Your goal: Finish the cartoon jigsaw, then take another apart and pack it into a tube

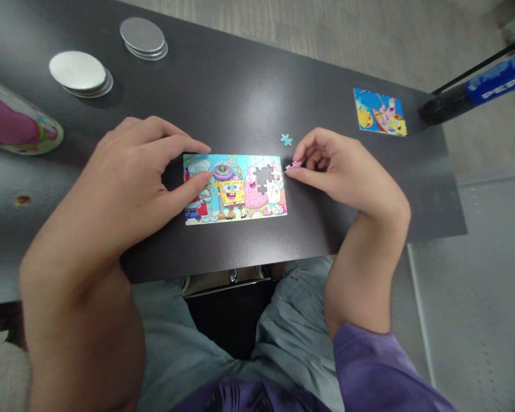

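Observation:
A colourful cartoon jigsaw puzzle (232, 194) lies flat on the dark table, with a gap in its upper right part where the table shows through. My left hand (141, 171) rests over the puzzle's left end, thumb on its face and fingers spread along the top edge. Just right of the puzzle, my right hand (330, 163) pinches a pink puzzle piece (293, 165) between thumb and forefinger. A loose teal puzzle piece (286, 139) lies on the table above that piece.
Two stacks of round metal discs (77, 71) (143, 37) sit at the far left, near a pink printed cylinder (19, 117). At the right are a blue cartoon picture card (380, 112) and a Pepsi bottle (480, 86). The table's front edge runs close to my lap.

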The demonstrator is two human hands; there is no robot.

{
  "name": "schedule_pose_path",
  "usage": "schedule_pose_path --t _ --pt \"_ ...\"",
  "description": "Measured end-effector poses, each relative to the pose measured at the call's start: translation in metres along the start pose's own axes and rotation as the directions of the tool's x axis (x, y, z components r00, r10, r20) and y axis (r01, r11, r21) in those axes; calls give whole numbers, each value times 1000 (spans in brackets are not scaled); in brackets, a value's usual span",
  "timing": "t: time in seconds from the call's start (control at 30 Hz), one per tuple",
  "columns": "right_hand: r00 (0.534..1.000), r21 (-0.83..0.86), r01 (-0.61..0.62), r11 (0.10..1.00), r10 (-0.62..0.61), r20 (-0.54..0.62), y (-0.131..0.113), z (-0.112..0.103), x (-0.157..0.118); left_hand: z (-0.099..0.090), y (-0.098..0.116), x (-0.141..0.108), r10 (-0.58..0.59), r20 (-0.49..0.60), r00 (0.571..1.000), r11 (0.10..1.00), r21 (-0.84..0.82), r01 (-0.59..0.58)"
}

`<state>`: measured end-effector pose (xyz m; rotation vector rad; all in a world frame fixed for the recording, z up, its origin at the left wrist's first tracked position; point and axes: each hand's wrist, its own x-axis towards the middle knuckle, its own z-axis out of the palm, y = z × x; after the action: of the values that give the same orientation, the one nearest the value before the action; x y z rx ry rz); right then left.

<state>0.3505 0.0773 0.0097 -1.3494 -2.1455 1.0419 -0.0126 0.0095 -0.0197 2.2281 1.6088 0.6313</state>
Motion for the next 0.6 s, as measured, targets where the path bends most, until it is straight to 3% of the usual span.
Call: schedule_pose_path --t 0.13,0.37,0.47,0.6 --pt "1000 114 28 993 -26 -17 -6 0 -2 -2 3 0 -49 25 998 999 5 49" --pt "989 311 74 948 -109 97 -10 6 -2 2 -1 -1 19 -15 1000 1000 1 -19" --pt "981 353 148 924 -182 65 -4 11 1 5 -4 -2 39 -41 998 999 3 -39" --pt "985 330 134 935 -162 60 1 14 5 5 -5 -2 48 -53 997 999 -6 -48"
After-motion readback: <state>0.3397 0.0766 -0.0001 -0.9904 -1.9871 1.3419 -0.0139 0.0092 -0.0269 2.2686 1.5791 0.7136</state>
